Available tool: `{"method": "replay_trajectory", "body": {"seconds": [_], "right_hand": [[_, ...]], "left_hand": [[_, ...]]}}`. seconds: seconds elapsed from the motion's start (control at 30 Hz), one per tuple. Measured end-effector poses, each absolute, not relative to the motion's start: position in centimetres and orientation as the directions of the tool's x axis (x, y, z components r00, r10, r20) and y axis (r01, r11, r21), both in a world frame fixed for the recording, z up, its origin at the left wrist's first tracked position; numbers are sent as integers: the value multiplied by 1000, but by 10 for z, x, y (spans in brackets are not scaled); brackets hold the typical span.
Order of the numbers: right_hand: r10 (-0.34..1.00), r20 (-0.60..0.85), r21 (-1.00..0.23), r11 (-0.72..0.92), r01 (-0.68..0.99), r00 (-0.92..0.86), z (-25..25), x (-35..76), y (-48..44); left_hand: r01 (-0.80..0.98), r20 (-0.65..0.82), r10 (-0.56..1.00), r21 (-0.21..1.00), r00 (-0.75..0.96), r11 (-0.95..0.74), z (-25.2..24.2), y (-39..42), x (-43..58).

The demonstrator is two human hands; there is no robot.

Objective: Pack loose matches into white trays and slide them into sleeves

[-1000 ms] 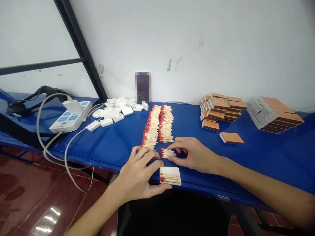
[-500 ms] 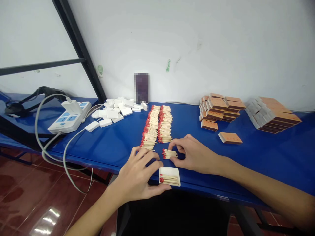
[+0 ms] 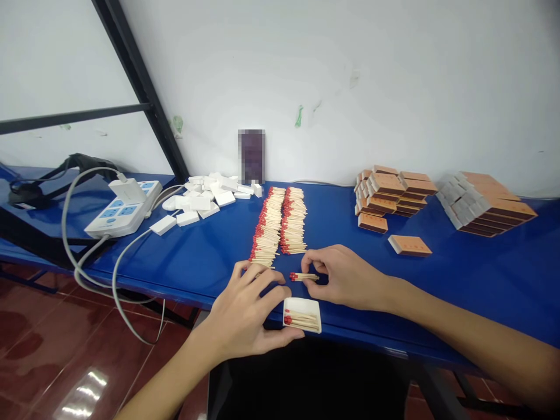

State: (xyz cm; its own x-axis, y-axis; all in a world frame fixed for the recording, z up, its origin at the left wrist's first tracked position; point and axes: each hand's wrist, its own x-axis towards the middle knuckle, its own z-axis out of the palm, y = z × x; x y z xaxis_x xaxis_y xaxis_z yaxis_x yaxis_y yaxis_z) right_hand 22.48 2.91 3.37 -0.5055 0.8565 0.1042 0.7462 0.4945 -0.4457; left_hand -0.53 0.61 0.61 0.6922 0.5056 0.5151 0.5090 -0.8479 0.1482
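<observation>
My left hand point(image 3: 251, 315) grips a white matchbox tray point(image 3: 301, 305) at the table's front edge, thumb below and fingers at its upper left side. Several red-tipped matches point(image 3: 303, 321) lie in the tray's near half. Just beyond it, my right hand point(image 3: 339, 275) pinches a small bundle of matches point(image 3: 300, 277) between thumb and forefinger, red heads pointing left. Two long rows of loose matches, a left row point(image 3: 268, 227) and a right row point(image 3: 294, 221), stretch away behind my hands.
A heap of white trays point(image 3: 210, 195) lies at the back left, beside a power strip point(image 3: 125, 210) with looping cables. Orange matchboxes stand in a middle stack point(image 3: 387, 189) and a right stack point(image 3: 490, 204); a single matchbox point(image 3: 410, 245) lies in front.
My right thumb and forefinger have squeezed the spread matches into a narrower, tighter bundle. My left hand and the tray stay almost where they were.
</observation>
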Motion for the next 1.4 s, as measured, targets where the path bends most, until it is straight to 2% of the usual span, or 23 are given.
{"method": "replay_trajectory", "body": {"seconds": [0.33,0.93,1.13,1.27,1.4], "right_hand": [[850,122,-446,508,737,-512,31,226,32],[879,137,-539,453,710,-457,44,228,32],[827,76,-634,471,613,-557,49,224,18],[783,21,-608,504,613,-622,48,216,9],[790,78,-597,525,606,-608,45,218,13]], "left_hand": [[524,514,523,158,680,-837,5,4,-6],[571,568,526,117,633,-813,4,5,-2],[573,549,549,149,630,-806,4,5,-2],[576,547,554,152,627,-803,3,5,-2],[583,546,555,143,628,-800,4,5,-2]]}}
